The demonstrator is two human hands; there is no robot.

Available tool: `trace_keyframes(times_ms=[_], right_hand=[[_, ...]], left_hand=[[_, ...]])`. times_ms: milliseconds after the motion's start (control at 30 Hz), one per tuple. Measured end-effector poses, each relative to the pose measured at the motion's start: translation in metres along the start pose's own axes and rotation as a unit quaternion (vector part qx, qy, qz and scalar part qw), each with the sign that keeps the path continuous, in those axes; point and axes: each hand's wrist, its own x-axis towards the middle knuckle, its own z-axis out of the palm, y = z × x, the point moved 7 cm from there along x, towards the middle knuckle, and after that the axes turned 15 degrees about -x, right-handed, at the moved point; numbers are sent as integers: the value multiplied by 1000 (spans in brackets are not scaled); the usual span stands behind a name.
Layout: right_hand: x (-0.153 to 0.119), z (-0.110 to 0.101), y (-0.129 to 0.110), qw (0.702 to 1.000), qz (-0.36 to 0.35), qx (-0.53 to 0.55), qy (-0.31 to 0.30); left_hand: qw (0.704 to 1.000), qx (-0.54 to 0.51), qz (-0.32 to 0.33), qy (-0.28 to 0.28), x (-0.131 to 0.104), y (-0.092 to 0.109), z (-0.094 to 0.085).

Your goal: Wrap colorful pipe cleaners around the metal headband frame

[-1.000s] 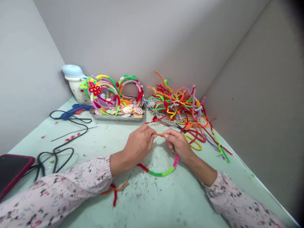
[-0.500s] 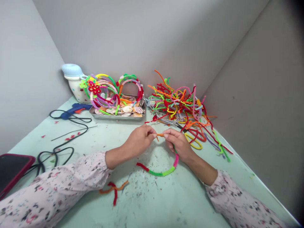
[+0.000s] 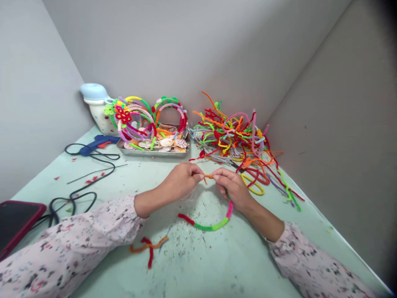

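Note:
Close together above the middle of the table, both my hands are closed in pinches. My left hand [image 3: 182, 181] grips one end of a short orange pipe cleaner [image 3: 209, 176]. The other end runs to the fingertips of my right hand [image 3: 235, 190], which also holds a curved band [image 3: 220, 224] wrapped in red, green and pink fuzzy sections. This band hangs below my right hand and curves left to a red tip; its upper end is hidden by the fingers. Nearer to me, orange and red pipe cleaner pieces [image 3: 150, 247] lie crossed on the table.
A metal tray [image 3: 155, 154] of shells and finished colourful hoops [image 3: 136, 111] stands at the back. Right of it lies a heap of pipe cleaners [image 3: 232, 132] with scissors [image 3: 252, 185]. At left are a blue glue gun [image 3: 96, 145], black cord [image 3: 74, 192], phone [image 3: 21, 223] and white cup [image 3: 98, 111].
My left wrist and forearm have shifted slightly left. Both hands keep their pinch on the orange pipe cleaner, and the band hangs as before.

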Motion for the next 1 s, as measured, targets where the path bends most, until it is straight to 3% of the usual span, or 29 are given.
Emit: trace_keyframes(times_ms=[267, 600, 1000], right_hand=[[-1, 1, -2, 1000, -6, -15, -10], [-2, 2, -3, 1000, -3, -26, -13], [-2, 2, -3, 1000, -6, -17, -12]], left_hand=[[976, -154, -154, -27, 0, -19, 4], [965, -222, -111, -88, 4, -26, 11], [932, -308, -163, -104, 3, -30, 15]])
